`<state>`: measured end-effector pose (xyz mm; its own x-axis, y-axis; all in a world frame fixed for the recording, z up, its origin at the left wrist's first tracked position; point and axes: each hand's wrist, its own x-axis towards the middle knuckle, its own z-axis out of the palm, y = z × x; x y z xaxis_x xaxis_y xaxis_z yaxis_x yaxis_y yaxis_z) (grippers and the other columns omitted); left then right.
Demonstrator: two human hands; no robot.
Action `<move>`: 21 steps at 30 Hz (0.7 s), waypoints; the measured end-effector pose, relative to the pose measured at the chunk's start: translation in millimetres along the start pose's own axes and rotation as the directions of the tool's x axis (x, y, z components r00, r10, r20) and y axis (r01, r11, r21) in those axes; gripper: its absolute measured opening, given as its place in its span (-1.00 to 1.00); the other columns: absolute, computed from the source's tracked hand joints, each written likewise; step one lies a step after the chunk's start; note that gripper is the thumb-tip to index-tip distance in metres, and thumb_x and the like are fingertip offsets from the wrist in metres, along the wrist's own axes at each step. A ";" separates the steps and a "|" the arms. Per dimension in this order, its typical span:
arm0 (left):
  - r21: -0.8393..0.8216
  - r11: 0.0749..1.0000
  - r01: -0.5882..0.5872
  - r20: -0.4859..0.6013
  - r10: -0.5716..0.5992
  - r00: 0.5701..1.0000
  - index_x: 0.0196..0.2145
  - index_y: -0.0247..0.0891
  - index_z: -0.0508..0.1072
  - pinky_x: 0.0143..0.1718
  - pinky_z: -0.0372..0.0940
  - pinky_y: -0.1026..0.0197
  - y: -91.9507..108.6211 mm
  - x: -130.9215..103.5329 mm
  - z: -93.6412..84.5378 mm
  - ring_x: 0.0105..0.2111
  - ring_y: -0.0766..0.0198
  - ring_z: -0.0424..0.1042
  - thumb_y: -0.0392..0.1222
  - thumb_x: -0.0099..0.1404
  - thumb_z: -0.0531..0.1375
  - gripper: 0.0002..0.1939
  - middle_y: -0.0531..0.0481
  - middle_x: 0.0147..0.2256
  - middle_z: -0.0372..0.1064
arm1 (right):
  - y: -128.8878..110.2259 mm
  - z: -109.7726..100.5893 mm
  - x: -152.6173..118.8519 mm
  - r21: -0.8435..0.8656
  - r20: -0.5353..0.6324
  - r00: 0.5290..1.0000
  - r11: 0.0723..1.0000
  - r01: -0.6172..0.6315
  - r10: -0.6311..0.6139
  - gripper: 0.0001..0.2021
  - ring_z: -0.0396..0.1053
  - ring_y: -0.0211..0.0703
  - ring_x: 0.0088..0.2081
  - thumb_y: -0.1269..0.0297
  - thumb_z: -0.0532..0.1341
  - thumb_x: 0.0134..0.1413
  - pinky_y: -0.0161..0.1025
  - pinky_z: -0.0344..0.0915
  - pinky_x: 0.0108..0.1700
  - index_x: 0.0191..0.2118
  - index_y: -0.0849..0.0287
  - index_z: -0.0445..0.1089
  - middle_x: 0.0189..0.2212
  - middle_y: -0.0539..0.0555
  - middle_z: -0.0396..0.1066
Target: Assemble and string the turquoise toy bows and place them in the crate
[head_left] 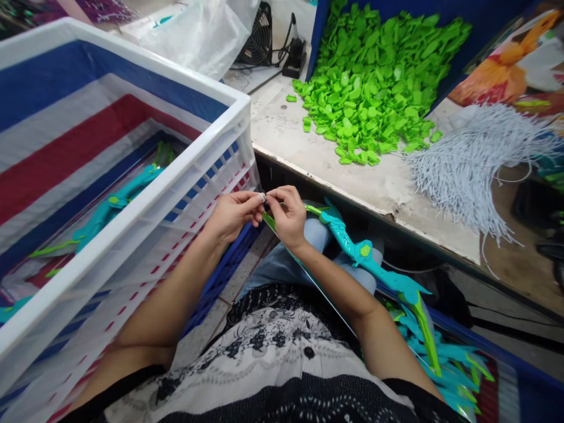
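Observation:
A turquoise and green toy bow (pixel 352 249) lies across my lap, its near green tip by my hands, and a thin white string runs from that tip under my right forearm. My left hand (pixel 235 216) is closed, with thumb and index finger pinching a small whitish bit at the string's end. Against it, my right hand (pixel 288 217) is closed too, its fingertips pinched at the same spot beside the green tip. What lies between the right fingertips is too small to make out.
A white crate (pixel 207 132) with striped lining holds more bows on the left. On the worktable (pixel 282 132) sit a heap of green pieces (pixel 365 88) and a bundle of white strings (pixel 476 158). More turquoise bows (pixel 445 364) lie in a bin at lower right.

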<state>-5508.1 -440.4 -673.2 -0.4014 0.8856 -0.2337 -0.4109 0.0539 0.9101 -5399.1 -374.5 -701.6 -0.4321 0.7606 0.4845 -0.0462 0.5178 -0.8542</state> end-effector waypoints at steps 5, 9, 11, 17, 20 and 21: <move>-0.069 0.997 0.023 0.023 -0.022 0.999 -0.47 -0.37 0.45 -0.70 0.19 0.39 0.4 1.4 -3.2 -0.68 0.43 0.29 -0.10 -0.13 0.41 -0.67 0.05 -0.61 0.33 | 1.2 1.6 5.1 0.029 0.002 0.999 0.999 0.032 -0.032 -0.86 0.30 -0.31 -0.27 0.27 0.16 0.16 -0.33 0.33 -0.22 -0.25 0.11 0.47 -0.32 0.02 0.26; -0.099 0.995 -0.007 0.001 0.007 1.000 -0.50 -0.35 0.42 -0.67 0.23 0.39 -2.0 3.3 -0.7 -0.67 0.43 0.30 -0.13 -0.09 0.38 -0.72 0.05 -0.60 0.35 | 1.3 2.8 7.5 -0.012 0.031 0.998 0.999 0.047 -0.046 -0.81 0.29 -0.31 -0.26 0.31 0.12 0.18 -0.34 0.31 -0.20 -0.18 0.10 0.48 -0.33 0.02 0.26; -0.080 0.997 -0.010 -0.018 0.008 1.000 -0.50 -0.35 0.41 -0.66 0.25 0.38 -1.6 3.2 1.4 -0.66 0.42 0.32 -0.15 -0.07 0.36 -0.74 0.04 -0.59 0.36 | 1.9 1.4 8.6 -0.049 0.111 0.992 0.996 0.074 -0.068 -0.76 0.30 -0.30 -0.23 0.32 0.08 0.21 -0.32 0.30 -0.17 -0.10 0.08 0.46 -0.29 0.03 0.27; -0.067 0.997 -0.026 -0.149 0.016 0.989 -0.49 -0.31 0.33 -0.60 0.31 0.33 -0.9 5.7 9.1 -0.64 0.38 0.35 -0.20 -0.04 0.27 -0.81 0.08 -0.62 0.34 | 2.4 -8.0 12.7 -0.141 0.163 0.964 0.961 0.236 -0.213 -0.75 0.30 -0.24 -0.21 0.29 0.07 0.22 -0.24 0.30 -0.12 -0.06 0.05 0.43 -0.27 0.06 0.30; -0.139 0.990 -0.035 -0.160 0.012 0.987 -0.56 -0.31 0.32 -0.47 0.38 0.28 -3.4 9.3 10.2 -0.57 0.37 0.39 -0.26 -0.06 0.23 -0.88 0.07 -0.60 0.35 | 4.1 -12.5 18.7 -0.163 0.203 0.943 0.940 0.300 -0.265 -0.81 0.31 -0.23 -0.24 0.26 0.11 0.21 -0.24 0.30 -0.17 -0.20 0.08 0.47 -0.32 0.06 0.34; -0.162 0.986 -0.034 -0.155 0.008 0.988 -0.57 -0.32 0.34 -0.42 0.39 0.25 -4.0 10.0 10.0 -0.53 0.36 0.41 -0.27 -0.07 0.22 -0.90 0.06 -0.57 0.37 | 4.9 -14.0 21.1 -0.175 0.208 0.941 0.936 0.305 -0.268 -0.81 0.32 -0.24 -0.25 0.26 0.11 0.21 -0.25 0.30 -0.18 -0.23 0.10 0.47 -0.33 0.06 0.35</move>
<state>-5502.3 -427.2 -675.8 -0.5266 0.8040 -0.2762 -0.5241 -0.0513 0.8501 -5395.8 -350.4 -692.8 -0.5813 0.4958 0.6452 -0.0172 0.7853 -0.6189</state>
